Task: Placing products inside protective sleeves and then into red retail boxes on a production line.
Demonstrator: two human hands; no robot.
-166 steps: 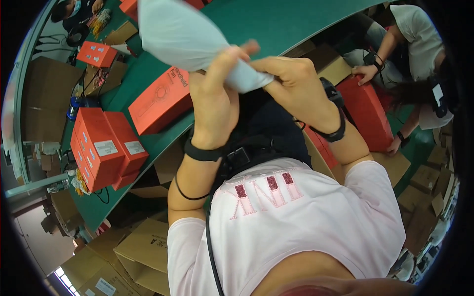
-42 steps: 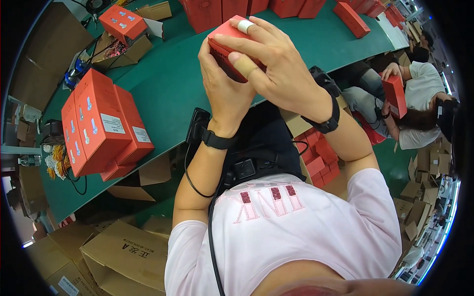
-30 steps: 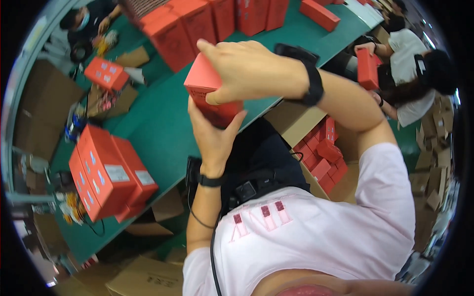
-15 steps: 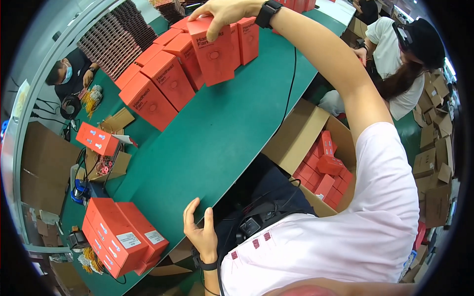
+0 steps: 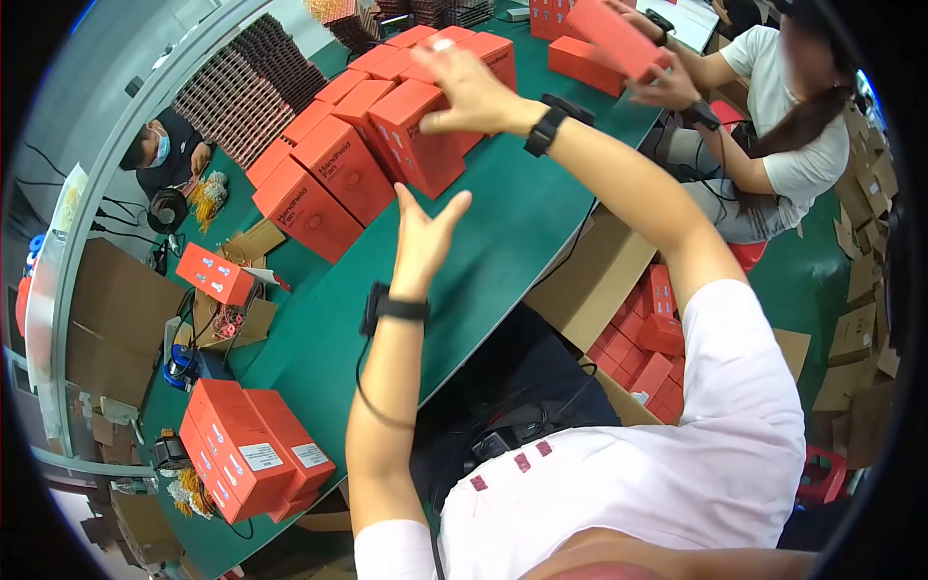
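Observation:
A long row of upright red boxes point(image 5: 367, 145) stands on the green table point(image 5: 319, 338). My right hand point(image 5: 469, 92) reaches out over the near end of the row, fingers spread, resting on the top of the nearest red box point(image 5: 425, 135). My left hand point(image 5: 425, 237) is raised over the table just below that box, open, palm up, holding nothing. Both wrists carry a black band.
A stack of red boxes point(image 5: 251, 454) sits at the table's left end, near a single red box point(image 5: 215, 274) and an open carton. A cardboard box of small red boxes point(image 5: 657, 329) stands at my right. A person at the right holds a red box point(image 5: 619, 39). Another person sits across.
My left hand has risen from the table's near edge toward the row. My right hand has loosened from gripping the box to lying open on top of it.

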